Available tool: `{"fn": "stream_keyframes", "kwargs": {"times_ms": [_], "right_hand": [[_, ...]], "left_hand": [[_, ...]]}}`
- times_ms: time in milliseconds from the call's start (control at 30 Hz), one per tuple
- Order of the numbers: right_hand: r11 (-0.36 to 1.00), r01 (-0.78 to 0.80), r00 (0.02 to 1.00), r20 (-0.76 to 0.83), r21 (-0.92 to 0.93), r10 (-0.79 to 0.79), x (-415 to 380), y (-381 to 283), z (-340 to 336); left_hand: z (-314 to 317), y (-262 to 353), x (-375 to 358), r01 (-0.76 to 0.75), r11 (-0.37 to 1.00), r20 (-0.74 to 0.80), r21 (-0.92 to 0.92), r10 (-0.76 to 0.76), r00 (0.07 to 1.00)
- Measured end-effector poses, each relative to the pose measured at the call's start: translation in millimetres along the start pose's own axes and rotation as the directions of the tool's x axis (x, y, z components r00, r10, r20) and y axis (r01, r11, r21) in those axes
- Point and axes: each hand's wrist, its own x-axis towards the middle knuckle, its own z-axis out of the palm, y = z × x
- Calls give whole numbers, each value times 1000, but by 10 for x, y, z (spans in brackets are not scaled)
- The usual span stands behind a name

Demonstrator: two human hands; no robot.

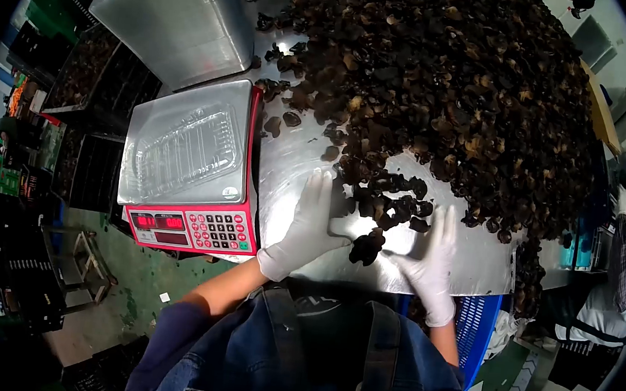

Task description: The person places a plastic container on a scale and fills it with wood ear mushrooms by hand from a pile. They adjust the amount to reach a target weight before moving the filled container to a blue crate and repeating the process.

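Open, with nothing pinched in the fingers, the white-gloved left hand (308, 225) and right hand (433, 261) lie palm down at the centre of the frame (whether they press on the metal tabletop (287, 151) or hover just above it, I cannot tell). Both sets of fingers point toward the top of the frame, and the thumbs angle inward toward each other. Between them is a small cluster of dark fungus pieces (391, 203), wood-ear-like and curled; it trails from the heap down to a larger clump (367, 247) just beside the left thumb tip. That trail is longest up and down the frame, leaning slightly. The main heap (451, 88) fills the upper centre and upper right, its long axis slanting down to the right, where some pieces spill over the table edge.

Left of the left hand, a red-and-silver scale (247, 212) has its keypad toward the bottom of the frame. On its plate rests a clear plastic tray (189, 150), its long axis running from lower left to upper right. A tall stack of clear containers (179, 20) leans at upper left.

One red readout looks like 0.00; the other is blurred. The blue crate (475, 324) is partly hidden under the table edge, and another person (616, 296) is cut off at the right.
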Motion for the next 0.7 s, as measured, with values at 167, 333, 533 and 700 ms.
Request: {"fn": "stream_keyframes", "kwargs": {"times_ms": [167, 333, 533, 700], "right_hand": [[982, 6, 997, 74, -187, 8, -72, -382, 543], [964, -172, 978, 85, -202, 192, 465, -199, 528], [983, -16, 981, 187, -181, 51, 640, -68, 468], [992, 117, 980, 159, 39, -122, 887, -72, 530]], "left_hand": [[62, -4, 328, -27, 998, 85, 59, 22, 996], [-70, 166, 789, 10, 978, 254, 209, -64, 965], [-69, 57, 775, -153, 965, 360, 211, 69, 930], [32, 15, 871, -236, 957, 158, 167, 211, 965]]}}
